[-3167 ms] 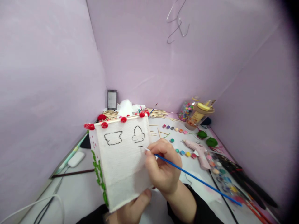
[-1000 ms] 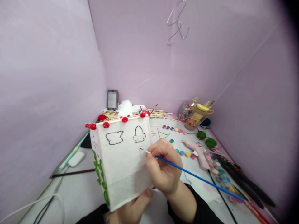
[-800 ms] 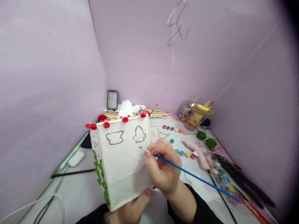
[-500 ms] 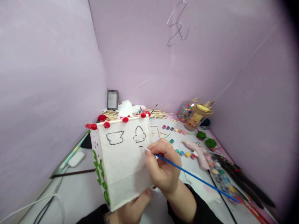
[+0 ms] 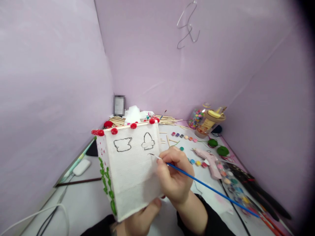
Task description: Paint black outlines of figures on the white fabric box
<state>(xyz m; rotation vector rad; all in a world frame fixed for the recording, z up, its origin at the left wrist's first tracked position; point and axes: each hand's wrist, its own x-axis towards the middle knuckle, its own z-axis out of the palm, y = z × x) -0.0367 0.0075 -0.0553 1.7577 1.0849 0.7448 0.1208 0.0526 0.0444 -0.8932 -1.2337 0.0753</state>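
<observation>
A white fabric-covered box (image 5: 135,173) with red pompoms along its top edge is tilted up in front of me. Its front bears two black butterfly-like outlines, and green painted leaves run down its left side. My left hand (image 5: 145,218) grips the box from below, thumb at the lower edge; its other fingers are hidden behind. Pinched in my right hand (image 5: 176,175) is a thin blue paintbrush (image 5: 211,190). The dark brush tip meets the white face just under the right outline, with the hand close to the box's right edge.
Small paint pots (image 5: 198,163) stand in rows on the right, beside a pink glue gun (image 5: 209,160) and black-handled pliers (image 5: 265,193). Green yarn balls (image 5: 222,150), a cup (image 5: 209,123) and wooden sticks (image 5: 169,120) lie farther back. A white case (image 5: 82,167) is at left.
The brush tip has stayed near the short black stroke below the right outline, while the brush has tilted slightly. Box and hands appear shifted a little to the right.
</observation>
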